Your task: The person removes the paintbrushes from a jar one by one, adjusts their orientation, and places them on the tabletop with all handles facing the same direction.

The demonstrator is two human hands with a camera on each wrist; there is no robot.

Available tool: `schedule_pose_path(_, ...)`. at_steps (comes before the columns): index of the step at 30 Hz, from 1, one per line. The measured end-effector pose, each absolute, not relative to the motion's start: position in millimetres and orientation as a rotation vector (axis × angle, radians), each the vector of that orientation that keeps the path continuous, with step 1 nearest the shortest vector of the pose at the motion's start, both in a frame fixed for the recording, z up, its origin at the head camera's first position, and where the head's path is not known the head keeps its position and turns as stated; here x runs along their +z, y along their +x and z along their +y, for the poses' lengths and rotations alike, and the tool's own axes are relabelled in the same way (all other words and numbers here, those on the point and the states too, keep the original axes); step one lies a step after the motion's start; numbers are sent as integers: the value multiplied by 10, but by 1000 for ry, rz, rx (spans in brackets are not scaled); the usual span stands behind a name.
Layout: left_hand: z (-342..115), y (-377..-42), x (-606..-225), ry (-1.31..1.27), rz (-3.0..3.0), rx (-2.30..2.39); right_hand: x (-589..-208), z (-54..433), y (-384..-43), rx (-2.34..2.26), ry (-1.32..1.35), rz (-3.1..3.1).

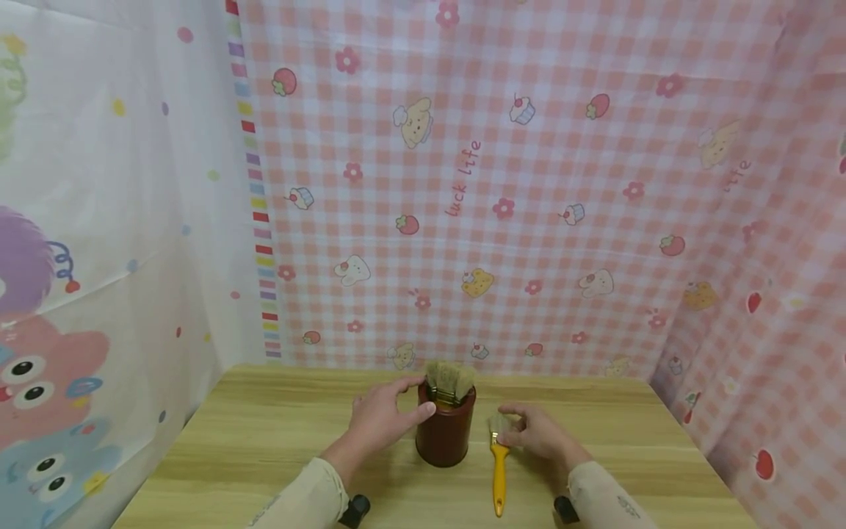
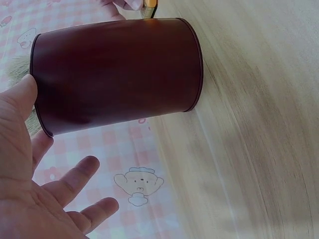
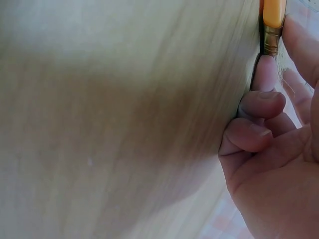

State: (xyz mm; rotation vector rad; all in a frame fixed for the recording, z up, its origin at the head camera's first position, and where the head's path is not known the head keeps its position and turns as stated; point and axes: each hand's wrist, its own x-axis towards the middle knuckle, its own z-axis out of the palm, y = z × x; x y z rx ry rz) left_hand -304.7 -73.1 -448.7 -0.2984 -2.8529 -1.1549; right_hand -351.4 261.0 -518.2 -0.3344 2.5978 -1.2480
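Note:
A dark brown cylindrical pot (image 1: 443, 439) stands upright on the table, with pale brush bristles (image 1: 451, 376) and metal ferrules showing above its rim. My left hand (image 1: 390, 415) is at its left side, thumb and forefinger touching the rim. In the left wrist view the other fingers (image 2: 75, 181) of that hand stretch away from the pot wall. Right of the pot lies a paintbrush (image 1: 499, 477) with a yellow handle pointing toward me. My right hand (image 1: 538, 433) pinches it around the ferrule and bristles, with the remaining fingers curled against the tabletop in the right wrist view.
The wood-grain table (image 1: 277, 426) runs back to a pink checked cloth (image 1: 502, 242) hung behind it. More printed cloth hangs at both sides. Black camera mounts (image 1: 357, 508) sit at the wrists.

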Motion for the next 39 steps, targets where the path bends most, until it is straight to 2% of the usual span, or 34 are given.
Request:
schedule_pose_path(19, -720, -3048, -4501, -296, -2862, -1151, -5169, 2636, -3490, -1215, -281, 2644)
schedule_pose_path(24, -725, -3048, -4486, -301, -2871, -1141, -4966, 2640, -3495, -1286, -212, 2630)
schedule_pose_path(32, -735, -3037, -4463, -301, -2876, -1142, -4564, 2437, -3568, -1543, -403, 2567)
schedule_pose_path(39, -740, -3045, -4472, -316, -2871, -1128, -4370, 2173, -3506, -1624, -537, 2455)
